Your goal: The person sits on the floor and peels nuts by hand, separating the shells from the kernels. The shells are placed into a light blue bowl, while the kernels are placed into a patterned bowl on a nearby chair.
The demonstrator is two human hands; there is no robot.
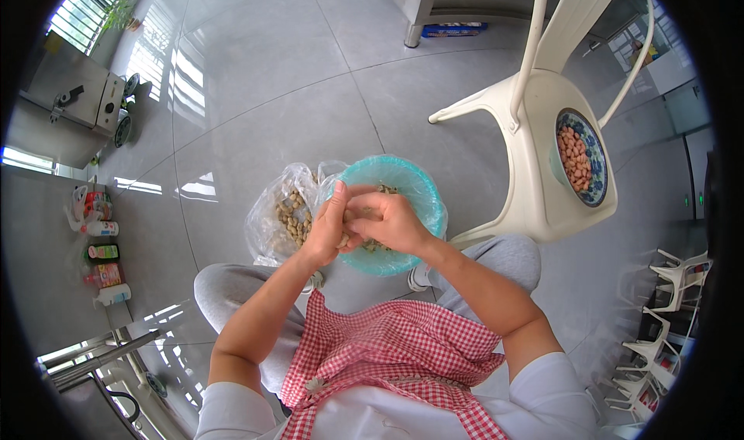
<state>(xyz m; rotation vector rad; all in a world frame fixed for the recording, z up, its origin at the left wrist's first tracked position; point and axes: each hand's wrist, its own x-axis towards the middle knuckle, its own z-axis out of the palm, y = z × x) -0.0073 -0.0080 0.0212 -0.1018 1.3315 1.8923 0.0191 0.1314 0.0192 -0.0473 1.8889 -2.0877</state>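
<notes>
Above a turquoise plastic basin (433, 207) my two hands meet. My left hand (326, 225) is cupped around peanuts in their shells, partly hidden by the fingers. My right hand (395, 219) reaches in with thumb and fingers pinched against the left palm; whether a single peanut is between them is hidden. A clear plastic film lines the basin, and peanut shells (375, 245) lie in it. To the left, touching the basin, sits a clear plastic bag (261, 225) with many unshelled peanuts (293, 213). Shelled pink peanuts (574, 158) fill part of a blue-patterned bowl (598, 175).
The bowl rests on a cream metal chair (532, 202) at my right. Several bottles (104, 251) stand along the left. A steel cabinet (75, 91) is at upper left, a steel table leg (412, 35) ahead. More cream chairs (677, 274) stand far right.
</notes>
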